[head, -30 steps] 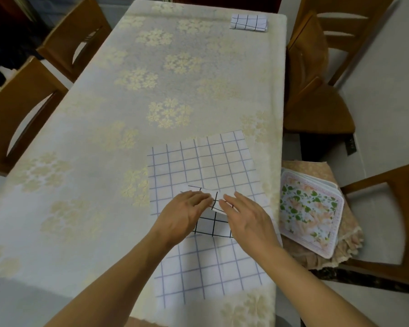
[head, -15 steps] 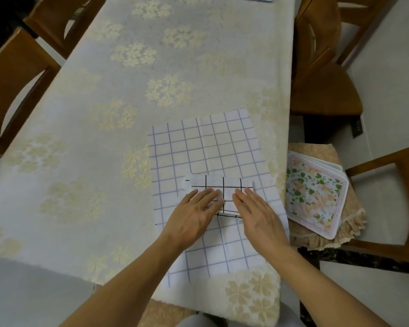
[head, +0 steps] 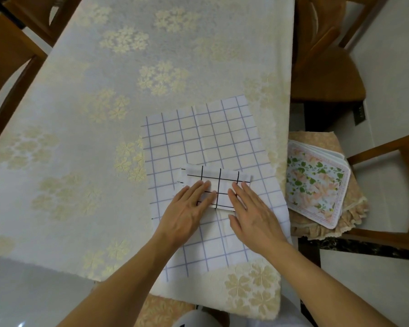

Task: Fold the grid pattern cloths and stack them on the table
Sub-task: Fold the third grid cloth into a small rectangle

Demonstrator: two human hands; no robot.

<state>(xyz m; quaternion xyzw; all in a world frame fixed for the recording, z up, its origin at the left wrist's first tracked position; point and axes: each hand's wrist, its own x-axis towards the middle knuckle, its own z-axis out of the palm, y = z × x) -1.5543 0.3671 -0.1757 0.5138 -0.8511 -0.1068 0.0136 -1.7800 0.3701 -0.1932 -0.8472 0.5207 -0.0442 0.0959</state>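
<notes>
Head view: looking steeply down from above the table's (head: 85, 147) near edge, close over both hands.
Facing: forward along the table, chairs (head: 326, 67) flanking.

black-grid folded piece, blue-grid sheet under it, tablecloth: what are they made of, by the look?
Folded black-grid cloth: thin woven fabric, matte; it holds soft folds under both flat hands.
Blue-grid cloth: similar thin matte fabric, with visible fold creases.
Tablecloth: thicker textile with a slightly shiny woven flower pattern, probably jacquard or lace-like; it drapes over the table edge.
</notes>
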